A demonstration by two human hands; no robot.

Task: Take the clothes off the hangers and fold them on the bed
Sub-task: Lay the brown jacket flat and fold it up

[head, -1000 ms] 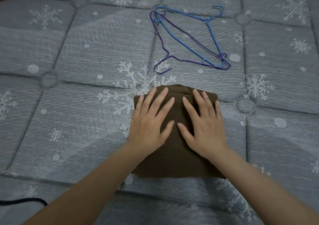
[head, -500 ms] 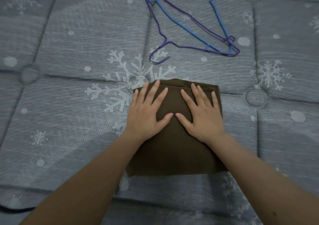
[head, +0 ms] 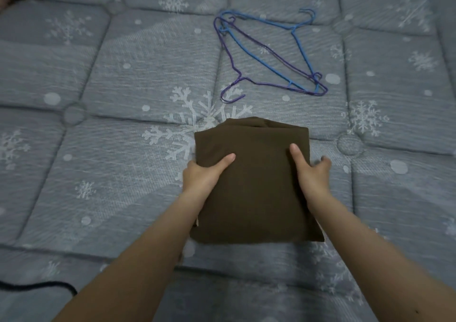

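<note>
Head view: my left hand (head: 204,173) and right hand (head: 312,173) grip the folded brown garment (head: 256,193) by its sides on the bed (head: 98,149).

A brown garment (head: 254,186), folded into a flat rectangle, lies on the bed (head: 123,80) at centre. At one o'clock from it, well apart, a blue hanger (head: 299,47) and a purple hanger (head: 246,77) lie flat, bare and overlapping.

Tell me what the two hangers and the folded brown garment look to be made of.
Blue hanger and purple hanger: thin bent wire, apparently with a coloured coating, slightly glossy. Folded brown garment: soft matte fabric, plain, creasing at its folds; the fibre cannot be told.
</note>
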